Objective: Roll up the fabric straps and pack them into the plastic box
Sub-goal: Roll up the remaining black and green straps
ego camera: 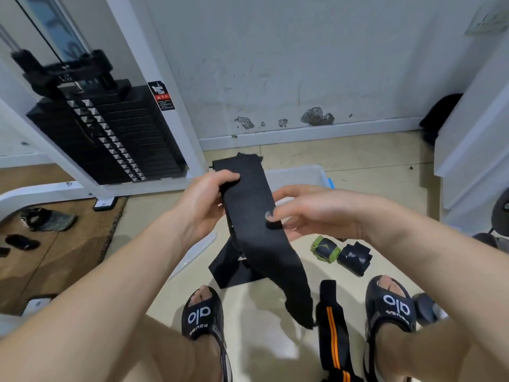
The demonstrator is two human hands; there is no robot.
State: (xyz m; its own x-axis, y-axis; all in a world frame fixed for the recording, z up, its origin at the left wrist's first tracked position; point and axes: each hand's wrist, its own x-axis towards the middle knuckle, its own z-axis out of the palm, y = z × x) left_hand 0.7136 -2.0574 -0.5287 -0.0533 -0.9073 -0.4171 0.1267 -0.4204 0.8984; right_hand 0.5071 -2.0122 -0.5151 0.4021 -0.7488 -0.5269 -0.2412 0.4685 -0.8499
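You are on a pale tiled floor (261, 321) in a gym corner, with a scuffed white wall ahead and a black weight stack (107, 133) in its white frame off to your left. Your left hand (203, 199) grips the upper end of the black fabric strap (253, 216), fingers curled over its edge, and your right hand (311, 213) pinches the strap's right edge partway down, thumb on top. The strap hangs flat and unrolled, its tail trailing down toward your right foot. The clear plastic box (300, 175) sits on the floor just behind the strap, mostly covered by your hands.

To roll it well, I would start at one end, fold a tight first turn, and keep the edges lined up as you wind; a loose core will likely spring open in the box. Keep light tension on the free length so it feeds straight.

An orange-striped black strap (332, 326) lies between your sandals, not yet rolled, and a green-edged roll (323, 248) and a black roll (355, 257) rest on the floor to your right. What is inside the box cannot be seen, and the black shape under the strap is too obscured to name
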